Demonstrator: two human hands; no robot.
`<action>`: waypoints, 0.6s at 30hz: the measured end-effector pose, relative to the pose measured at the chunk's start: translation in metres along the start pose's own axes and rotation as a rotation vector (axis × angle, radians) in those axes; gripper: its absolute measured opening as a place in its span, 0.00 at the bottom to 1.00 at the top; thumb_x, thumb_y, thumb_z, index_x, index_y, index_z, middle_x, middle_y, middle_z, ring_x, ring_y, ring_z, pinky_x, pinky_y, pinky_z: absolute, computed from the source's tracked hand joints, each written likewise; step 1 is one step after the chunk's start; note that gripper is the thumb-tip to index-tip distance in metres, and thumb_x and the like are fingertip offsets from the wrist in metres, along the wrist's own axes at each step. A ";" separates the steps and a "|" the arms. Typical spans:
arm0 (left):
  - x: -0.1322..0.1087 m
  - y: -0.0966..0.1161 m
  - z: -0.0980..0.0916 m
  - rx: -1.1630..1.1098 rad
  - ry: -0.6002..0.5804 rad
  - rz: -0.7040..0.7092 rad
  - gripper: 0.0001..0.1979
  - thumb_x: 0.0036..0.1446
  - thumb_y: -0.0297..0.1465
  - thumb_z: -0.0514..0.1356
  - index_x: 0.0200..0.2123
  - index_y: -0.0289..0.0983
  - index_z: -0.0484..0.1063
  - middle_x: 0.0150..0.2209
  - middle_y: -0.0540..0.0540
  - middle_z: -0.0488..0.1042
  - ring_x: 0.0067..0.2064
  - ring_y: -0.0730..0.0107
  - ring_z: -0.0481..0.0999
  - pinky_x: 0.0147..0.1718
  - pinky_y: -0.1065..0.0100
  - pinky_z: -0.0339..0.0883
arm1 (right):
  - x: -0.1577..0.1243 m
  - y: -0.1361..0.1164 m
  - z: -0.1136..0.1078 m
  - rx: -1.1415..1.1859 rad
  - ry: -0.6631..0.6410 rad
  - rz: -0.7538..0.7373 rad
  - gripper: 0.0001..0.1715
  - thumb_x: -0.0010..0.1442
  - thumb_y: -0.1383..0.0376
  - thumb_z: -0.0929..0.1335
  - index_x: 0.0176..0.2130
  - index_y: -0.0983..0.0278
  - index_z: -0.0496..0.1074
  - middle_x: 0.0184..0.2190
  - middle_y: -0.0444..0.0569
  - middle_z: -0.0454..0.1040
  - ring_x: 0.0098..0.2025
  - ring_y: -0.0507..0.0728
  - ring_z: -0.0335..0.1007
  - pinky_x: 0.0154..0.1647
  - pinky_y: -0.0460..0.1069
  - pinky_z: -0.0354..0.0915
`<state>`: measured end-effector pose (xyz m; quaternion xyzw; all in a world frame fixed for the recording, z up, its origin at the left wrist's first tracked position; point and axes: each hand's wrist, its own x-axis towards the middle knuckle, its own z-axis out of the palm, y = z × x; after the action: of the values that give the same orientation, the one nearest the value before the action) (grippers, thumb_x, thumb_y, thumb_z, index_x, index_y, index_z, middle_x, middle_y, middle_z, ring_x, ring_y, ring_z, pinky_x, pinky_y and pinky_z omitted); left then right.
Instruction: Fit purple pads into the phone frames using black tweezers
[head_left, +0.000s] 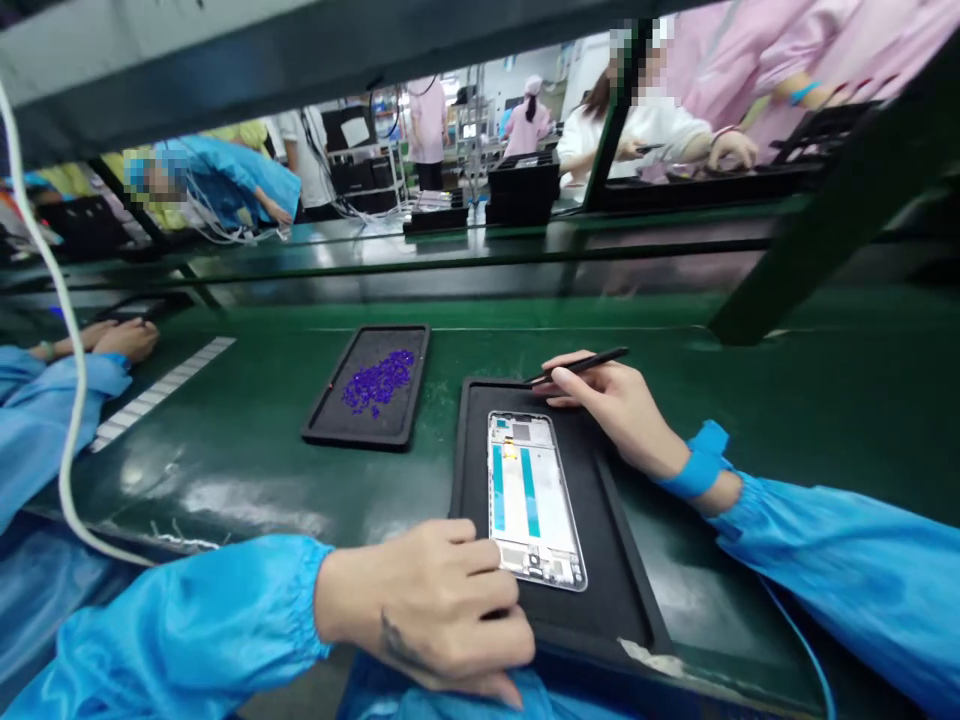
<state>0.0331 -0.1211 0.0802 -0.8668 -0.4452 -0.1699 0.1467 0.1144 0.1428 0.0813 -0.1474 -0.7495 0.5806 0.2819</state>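
Observation:
A silver phone frame (546, 500) with blue strips lies inside a black tray (619, 560), its long side running away from me. My right hand (607, 400) is closed on slim black tweezers (600, 358) above the tray's far edge. Their thin tip points left, beyond the top end of the phone frame. My left hand (442, 600) is by the near left corner of the tray, its fingers curled beside the lower end of the frame. What those fingers hold, if anything, is hidden.
Further left, a smaller black tray (367, 432) contains a heap of tiny purple pieces (379, 382). A co-worker's hands (124, 338) are at the far left near a pale strip (165, 390). A white cable (71, 420) hangs at left; a green post (795, 240) slants at right.

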 end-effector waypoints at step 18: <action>0.046 -0.167 0.009 0.443 -0.680 -0.457 0.13 0.69 0.36 0.58 0.50 0.33 0.71 0.45 0.43 0.74 0.45 0.65 0.76 0.44 0.60 0.74 | -0.069 -0.017 -0.014 -0.323 0.079 -0.563 0.08 0.66 0.65 0.68 0.43 0.63 0.78 0.38 0.46 0.82 0.39 0.54 0.80 0.42 0.46 0.73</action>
<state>-0.0777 0.0096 0.1090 -0.7010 -0.6730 0.1952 0.1327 0.1791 0.1109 0.0828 0.0004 -0.8317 0.3472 0.4333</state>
